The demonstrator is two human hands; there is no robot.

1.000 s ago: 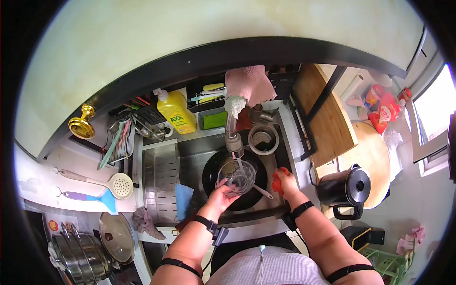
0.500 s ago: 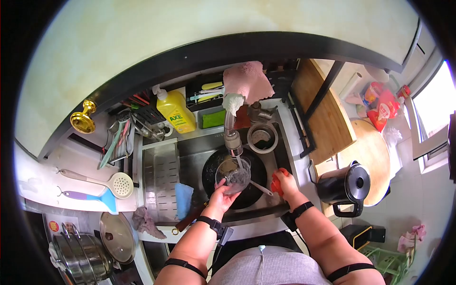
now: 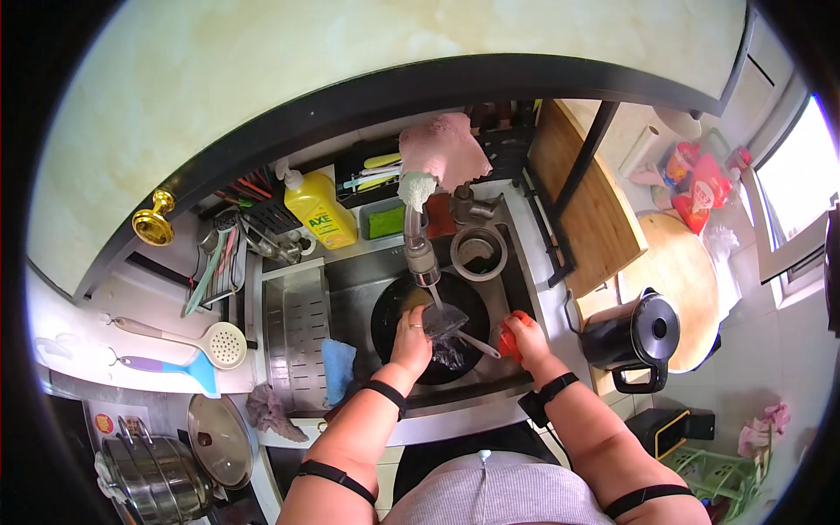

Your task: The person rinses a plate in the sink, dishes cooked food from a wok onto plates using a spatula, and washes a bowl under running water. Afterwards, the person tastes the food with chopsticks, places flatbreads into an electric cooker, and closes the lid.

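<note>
Clear bowl tilts beneath the running tap, gripped in the left hand, while the right hand clutches a red item.

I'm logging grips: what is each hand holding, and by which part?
Left hand: a clear bowl, by its left side. Right hand: a red item; by which part cannot be told.

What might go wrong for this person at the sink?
The wet clear bowl might slip from the left hand and knock against the black pan below. Water running from the faucet onto the bowl could also splash beyond the sink.
</note>
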